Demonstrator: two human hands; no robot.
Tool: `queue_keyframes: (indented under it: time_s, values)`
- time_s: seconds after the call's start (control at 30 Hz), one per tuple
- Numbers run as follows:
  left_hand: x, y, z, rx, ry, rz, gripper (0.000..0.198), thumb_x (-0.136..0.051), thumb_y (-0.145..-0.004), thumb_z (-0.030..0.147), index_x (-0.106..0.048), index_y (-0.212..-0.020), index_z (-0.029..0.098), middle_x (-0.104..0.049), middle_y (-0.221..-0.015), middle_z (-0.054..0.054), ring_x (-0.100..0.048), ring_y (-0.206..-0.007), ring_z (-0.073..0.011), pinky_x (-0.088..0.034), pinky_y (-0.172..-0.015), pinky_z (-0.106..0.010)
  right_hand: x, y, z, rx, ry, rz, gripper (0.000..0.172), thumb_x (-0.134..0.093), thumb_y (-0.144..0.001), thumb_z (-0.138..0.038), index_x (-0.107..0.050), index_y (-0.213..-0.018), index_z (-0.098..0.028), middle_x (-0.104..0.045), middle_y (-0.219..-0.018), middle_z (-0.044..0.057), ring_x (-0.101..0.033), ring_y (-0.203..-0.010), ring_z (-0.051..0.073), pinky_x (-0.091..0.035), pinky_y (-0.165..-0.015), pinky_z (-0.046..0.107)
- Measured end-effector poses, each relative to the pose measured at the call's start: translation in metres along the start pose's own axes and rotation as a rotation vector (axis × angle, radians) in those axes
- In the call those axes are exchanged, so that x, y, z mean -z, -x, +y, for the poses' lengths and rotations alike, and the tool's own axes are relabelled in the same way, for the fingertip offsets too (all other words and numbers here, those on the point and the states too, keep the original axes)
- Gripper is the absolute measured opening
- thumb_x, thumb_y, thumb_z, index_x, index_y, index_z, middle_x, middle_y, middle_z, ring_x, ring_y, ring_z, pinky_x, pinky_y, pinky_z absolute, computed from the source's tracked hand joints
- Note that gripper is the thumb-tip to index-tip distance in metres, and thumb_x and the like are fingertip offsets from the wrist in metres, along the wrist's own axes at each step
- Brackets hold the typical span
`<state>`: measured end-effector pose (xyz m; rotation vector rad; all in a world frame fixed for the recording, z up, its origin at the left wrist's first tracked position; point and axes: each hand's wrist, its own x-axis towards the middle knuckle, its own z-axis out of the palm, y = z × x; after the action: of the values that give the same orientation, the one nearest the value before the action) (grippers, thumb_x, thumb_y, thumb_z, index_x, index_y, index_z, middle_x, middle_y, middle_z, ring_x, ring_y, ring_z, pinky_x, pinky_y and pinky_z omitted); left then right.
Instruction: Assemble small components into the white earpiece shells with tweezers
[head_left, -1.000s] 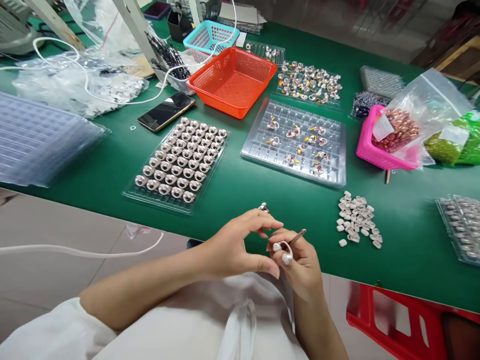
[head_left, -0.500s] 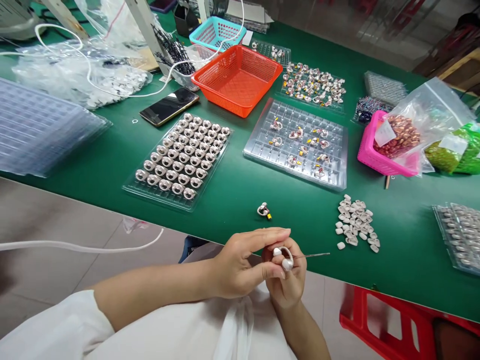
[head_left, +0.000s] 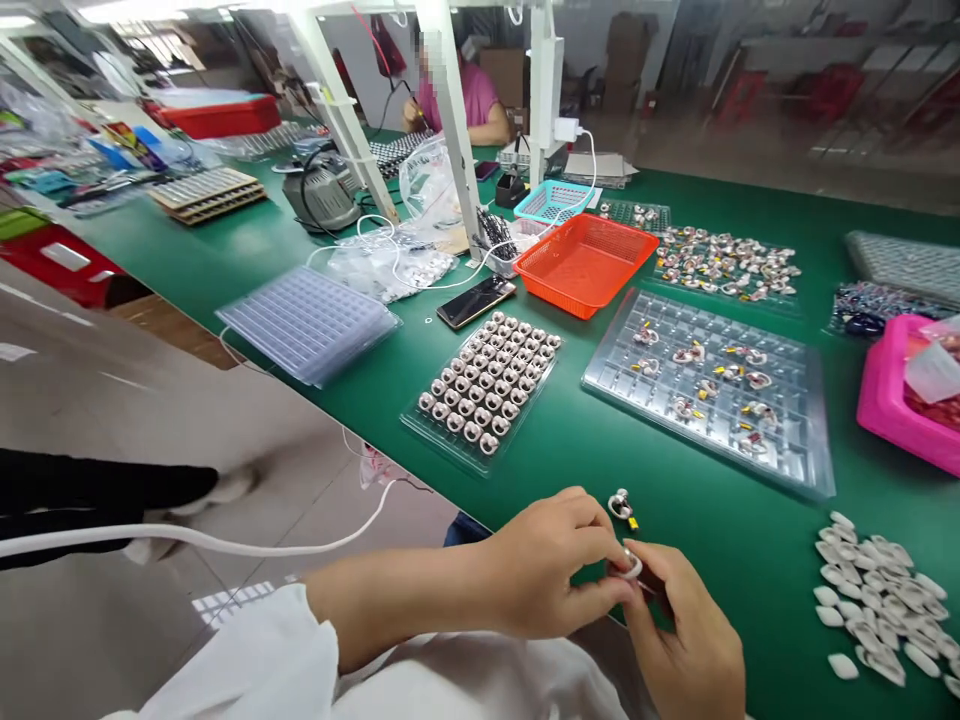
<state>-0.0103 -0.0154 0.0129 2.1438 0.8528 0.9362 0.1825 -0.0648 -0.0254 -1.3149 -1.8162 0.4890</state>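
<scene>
Just over the table's near edge, my two hands meet at one small white C-shaped clip-on earbud (head_left: 628,569). My left hand (head_left: 551,565) pinches it between thumb and fingers. From the other side my right hand (head_left: 686,625) is closed at the same earbud with thumb and forefinger; its palm and other fingers are partly hidden. A similar earbud with a yellow tab (head_left: 621,507) lies on the green table right beyond my fingertips. To the right of my hands is a loose pile of white shell pieces (head_left: 877,590).
Farther in stand a clear tray of white earbud parts (head_left: 480,385), a tray with several wired earbuds (head_left: 712,385), an orange basket (head_left: 585,265), a phone (head_left: 476,302) and a pink basket (head_left: 907,400). A co-worker (head_left: 476,100) sits across the table.
The view has swung up and left, bringing the far table and a co-worker in. My hands have turned the earbud; the thin metal tool that stuck out from my right hand no longer shows clearly.
</scene>
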Motion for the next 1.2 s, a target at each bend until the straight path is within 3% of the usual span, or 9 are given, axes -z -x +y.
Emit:
queue_keyframes:
  time_s: [0.13,0.23,0.3,0.43,0.53,0.67,0.83,1.13,1.2]
  values:
    - [0.012,0.008,-0.008,-0.008,-0.065,-0.069,0.012,-0.064,-0.086,0.017,-0.074,-0.092,0.014,-0.075,-0.087,-0.011,-0.072,-0.077,-0.0196,-0.059,-0.069,-0.027,-0.019,-0.008,-0.007,0.155,0.040,0.048,0.028,-0.058,-0.094,-0.017,-0.063,-0.121,-0.022,-0.076,-0.097,0.010,-0.076,-0.081,0.021,-0.063,-0.068,0.029]
    - [0.031,0.017,-0.020,0.026,-0.094,-0.011,0.017,-0.060,-0.083,0.009,-0.073,-0.092,0.016,-0.079,-0.087,-0.008,-0.075,-0.080,-0.0183,-0.060,-0.075,-0.027,-0.024,-0.010,-0.008,0.173,0.037,-0.014,0.031,-0.056,-0.096,-0.016,-0.062,-0.126,-0.021,-0.075,-0.105,0.011,-0.077,-0.085,0.021,-0.064,-0.070,0.028]
    - [0.053,0.025,-0.032,0.103,-0.145,0.097,0.020,-0.059,-0.083,0.008,-0.073,-0.093,0.018,-0.081,-0.089,-0.006,-0.076,-0.083,-0.0175,-0.061,-0.080,-0.027,-0.021,-0.007,-0.005,0.120,0.031,-0.041,0.033,-0.057,-0.096,-0.018,-0.061,-0.129,-0.021,-0.075,-0.106,0.011,-0.077,-0.084,0.021,-0.064,-0.068,0.027]
    - [0.105,0.047,-0.059,0.389,-0.446,0.415,0.016,-0.062,-0.086,0.016,-0.073,-0.096,0.018,-0.081,-0.099,-0.006,-0.076,-0.085,-0.0189,-0.062,-0.084,-0.031,-0.009,0.003,0.005,-0.009,0.025,-0.008,0.030,-0.060,-0.096,-0.024,-0.063,-0.126,-0.022,-0.074,-0.103,0.009,-0.076,-0.080,0.020,-0.064,-0.068,0.026]
    - [0.133,0.065,-0.078,0.511,-0.614,0.528,0.014,-0.060,-0.087,0.019,-0.072,-0.094,0.019,-0.078,-0.105,-0.006,-0.075,-0.086,-0.0194,-0.061,-0.087,-0.033,-0.006,0.007,0.008,-0.038,0.001,0.016,0.025,-0.060,-0.096,-0.024,-0.066,-0.120,-0.023,-0.075,-0.103,0.008,-0.076,-0.080,0.020,-0.063,-0.069,0.026]
    - [0.149,0.083,-0.097,0.498,-0.750,0.405,0.018,-0.057,-0.090,0.022,-0.074,-0.088,0.019,-0.076,-0.104,-0.009,-0.072,-0.100,-0.0237,-0.059,-0.093,-0.038,-0.010,0.006,0.005,-0.008,-0.049,0.007,0.023,-0.060,-0.096,-0.020,-0.068,-0.116,-0.023,-0.075,-0.102,0.008,-0.076,-0.081,0.020,-0.063,-0.071,0.027]
    - [0.159,0.096,-0.108,0.429,-0.733,0.305,0.021,-0.057,-0.093,0.024,-0.078,-0.091,0.021,-0.080,-0.100,-0.007,-0.072,-0.100,-0.0227,-0.059,-0.094,-0.037,-0.011,0.005,0.004,0.017,-0.062,0.003,0.023,-0.060,-0.095,-0.016,-0.068,-0.116,-0.022,-0.074,-0.101,0.008,-0.074,-0.079,0.018,-0.061,-0.068,0.025]
    - [0.177,0.096,-0.122,0.275,-0.824,0.137,0.035,-0.047,-0.093,0.017,-0.080,-0.085,0.022,-0.083,-0.106,-0.005,-0.073,-0.112,-0.0279,-0.059,-0.098,-0.047,-0.004,0.009,0.009,0.033,-0.071,0.017,0.025,-0.060,-0.094,-0.009,-0.067,-0.115,-0.020,-0.073,-0.100,0.006,-0.071,-0.084,0.016,-0.057,-0.072,0.024]
    - [0.179,0.095,-0.124,0.227,-0.870,0.150,0.034,-0.046,-0.092,0.015,-0.079,-0.086,0.022,-0.082,-0.109,-0.004,-0.073,-0.113,-0.0272,-0.059,-0.100,-0.048,0.003,0.011,0.011,-0.002,-0.058,0.041,0.024,-0.060,-0.095,-0.008,-0.067,-0.113,-0.021,-0.073,-0.099,0.006,-0.070,-0.084,0.016,-0.057,-0.073,0.026]
